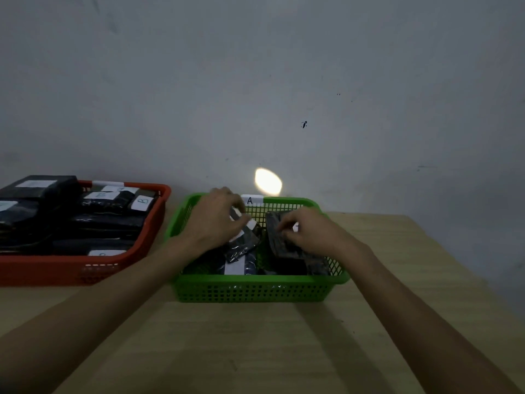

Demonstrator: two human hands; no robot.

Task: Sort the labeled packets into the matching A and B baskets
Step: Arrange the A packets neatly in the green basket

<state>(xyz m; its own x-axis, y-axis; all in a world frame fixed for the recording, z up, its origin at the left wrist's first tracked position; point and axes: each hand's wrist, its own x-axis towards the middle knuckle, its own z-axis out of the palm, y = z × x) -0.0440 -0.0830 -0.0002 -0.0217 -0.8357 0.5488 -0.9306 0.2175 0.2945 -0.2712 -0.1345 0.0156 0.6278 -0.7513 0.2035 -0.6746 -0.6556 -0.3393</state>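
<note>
Two baskets stand on the counter. The green basket, tagged A on its far rim, sits in the middle; the red basket lies well to its left, against the wall.

The green basket holds several dark packets, an exact count hidden by the hands. The left hand reaches in, fingers curled around a packet with a white label, tilted up off the pile. The right hand pinches the upper edge of a second packet, which leans upright at the right side. Another white label shows on a packet lying flat near the front wall.

The red basket is heaped with dark packets, roughly eight; one label there reads B, the others are too dim to read.
</note>
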